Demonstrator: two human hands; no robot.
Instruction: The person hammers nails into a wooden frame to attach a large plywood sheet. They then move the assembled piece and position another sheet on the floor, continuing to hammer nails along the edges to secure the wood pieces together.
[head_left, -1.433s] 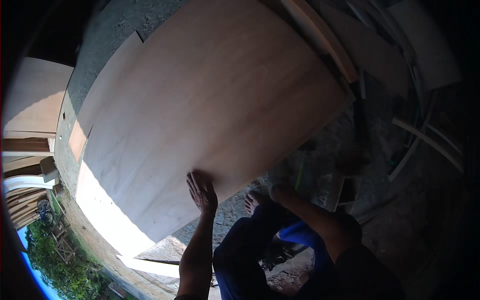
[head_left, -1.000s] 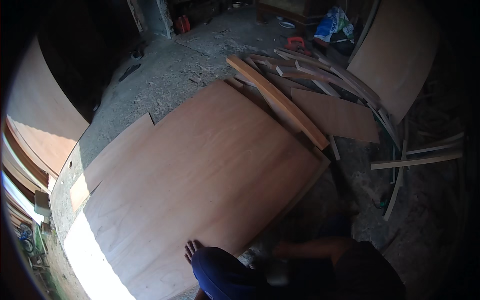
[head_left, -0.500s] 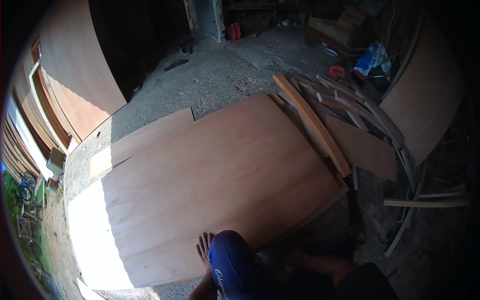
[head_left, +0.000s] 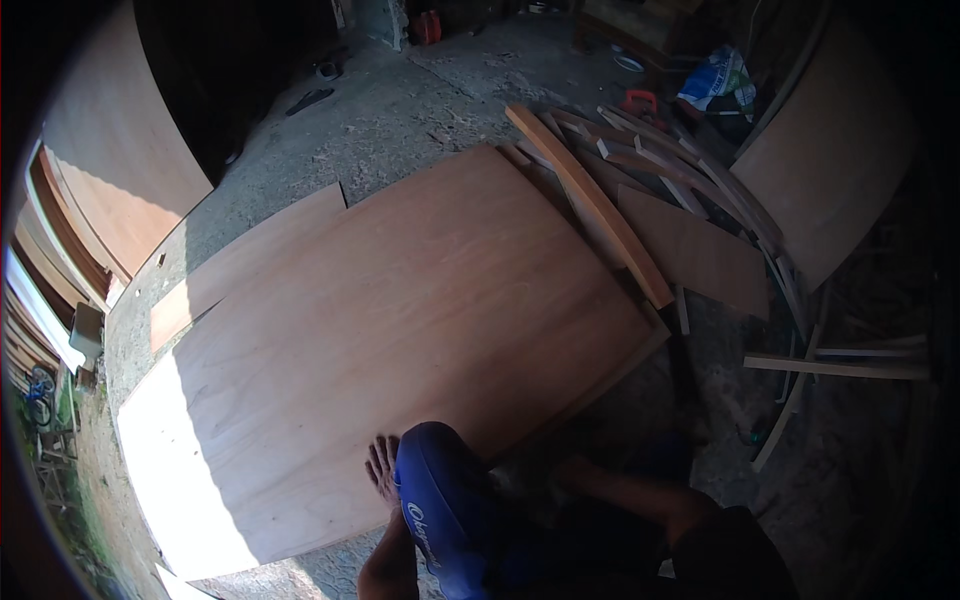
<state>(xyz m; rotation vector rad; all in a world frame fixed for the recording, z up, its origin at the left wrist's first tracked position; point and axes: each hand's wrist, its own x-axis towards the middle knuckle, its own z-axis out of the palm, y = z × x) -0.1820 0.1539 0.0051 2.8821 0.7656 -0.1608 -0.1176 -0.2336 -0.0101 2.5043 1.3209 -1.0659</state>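
A large plywood sheet [head_left: 400, 310] lies flat in front of me, its left end in bright sunlight. My left hand [head_left: 382, 468] rests palm down near the sheet's front edge, fingers spread and holding nothing. Beside it is my bent knee in blue cloth [head_left: 440, 500], over the same edge. From the lower right my right forearm [head_left: 640, 490] reaches inward toward the sheet's shaded front edge. My right hand [head_left: 567, 474] is deep in shadow there; its fingers, and anything in them, cannot be made out.
A thick wooden beam [head_left: 590, 205] lies along the sheet's right end. Past it are a smaller plywood piece [head_left: 695, 255] and several loose wood strips [head_left: 735, 190]. Large panels lean at the left [head_left: 125, 160] and right [head_left: 830, 160]. A blue-and-white bag [head_left: 720, 85] sits on the concrete floor [head_left: 400, 120].
The whole view has shifted, so the scene sits higher and farther left. My right forearm shows more fully. My left hand stays flat on the plywood sheet.
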